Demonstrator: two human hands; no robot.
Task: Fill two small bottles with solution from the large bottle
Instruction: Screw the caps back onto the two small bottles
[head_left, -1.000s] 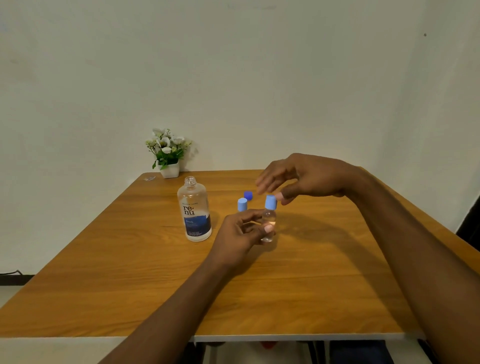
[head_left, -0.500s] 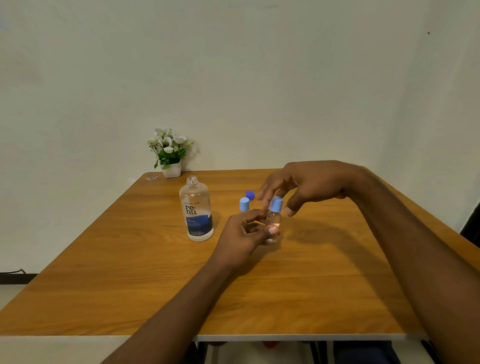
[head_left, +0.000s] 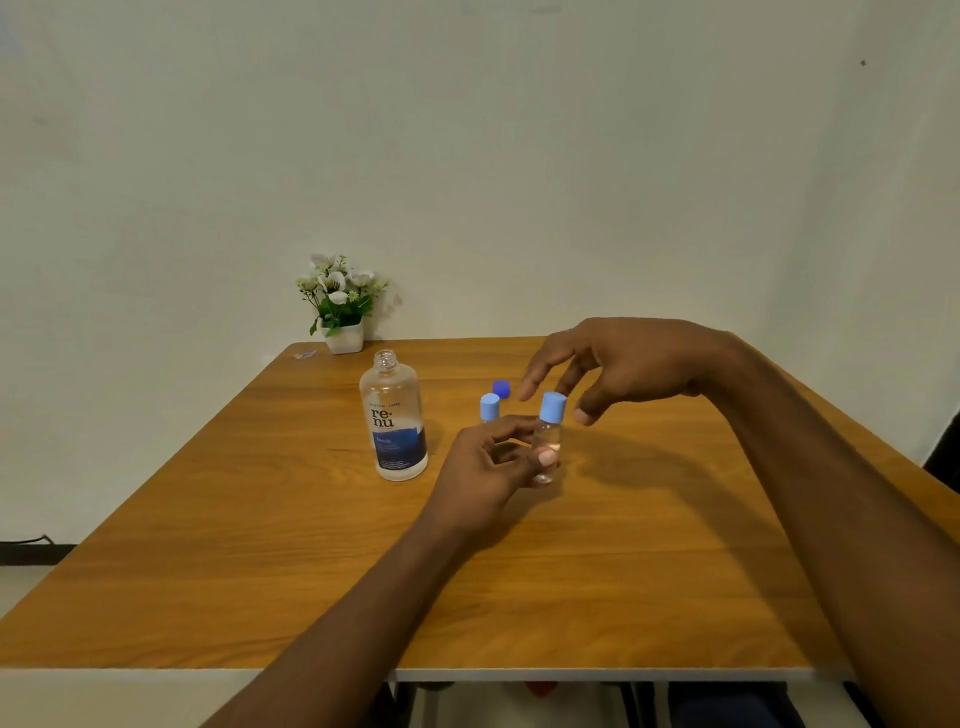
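The large clear bottle (head_left: 393, 415) with a blue "renu" label stands uncapped on the wooden table (head_left: 260, 519). My left hand (head_left: 488, 467) grips a small clear bottle (head_left: 546, 447) upright just above the table; a light blue cap (head_left: 552, 406) sits on it. My right hand (head_left: 618, 366) hovers over that cap with fingers spread around it, thumb to the cap's right; contact is unclear. A second small bottle with a light blue cap (head_left: 489, 406) stands behind my left hand, its body mostly hidden. A dark blue cap (head_left: 501, 388) lies on the table behind it.
A small white pot of white flowers (head_left: 340, 306) stands at the table's far left corner against the wall. A tiny clear scrap (head_left: 305, 354) lies beside it. The table's near edge (head_left: 571, 674) runs below my forearms.
My right hand has come down from above until its fingers surround the held bottle's cap. My left hand and the small bottle have stayed nearly still.
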